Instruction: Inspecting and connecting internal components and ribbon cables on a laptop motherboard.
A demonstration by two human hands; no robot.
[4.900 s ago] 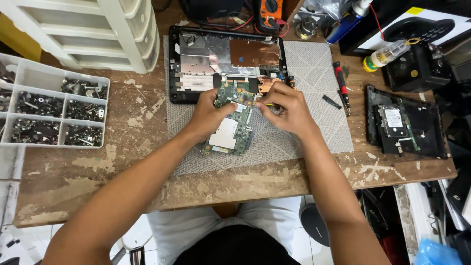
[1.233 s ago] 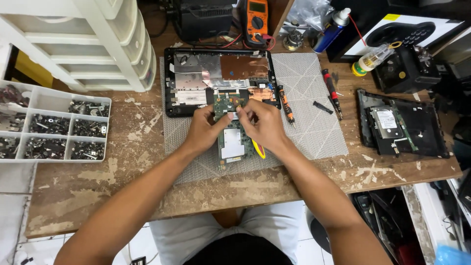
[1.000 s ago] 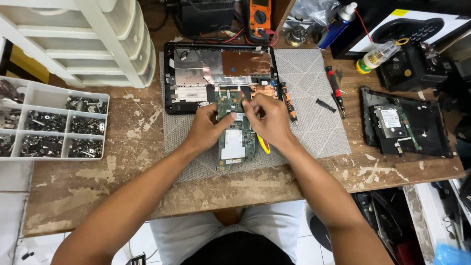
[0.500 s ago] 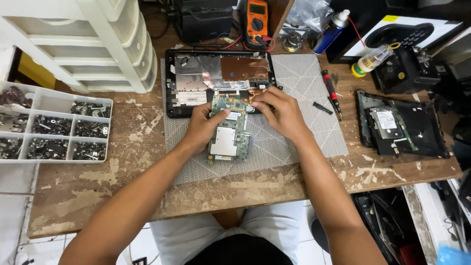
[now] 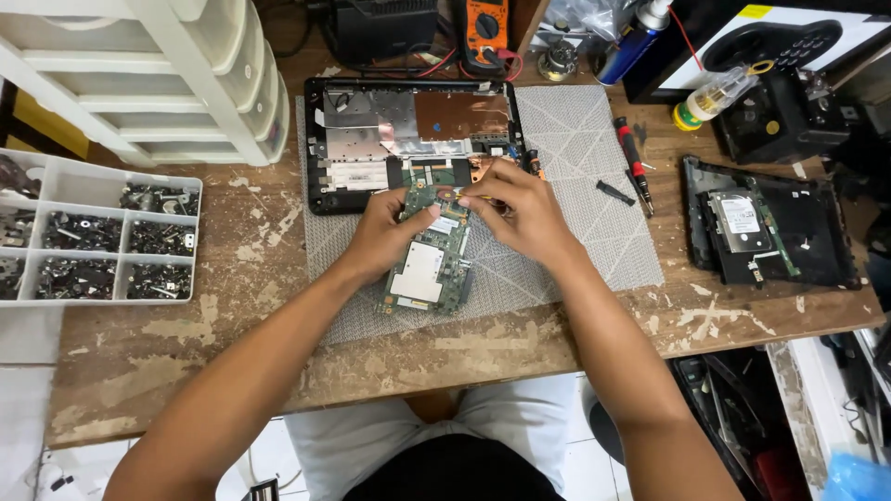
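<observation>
The left hand (image 5: 385,243) and right hand (image 5: 520,209) both grip the green circuit board (image 5: 429,262) at its 12 o'clock end; it seems light, stiff and fragile, best held by the edges.

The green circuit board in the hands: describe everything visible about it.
The green circuit board is a long flat board lying lengthwise away from the person, on the grey mat in front of the opened black laptop shell. A pale square shield covers its near half; small chips and connectors crowd the rest. The left hand grips its left edge, the right hand pinches its far end.
</observation>
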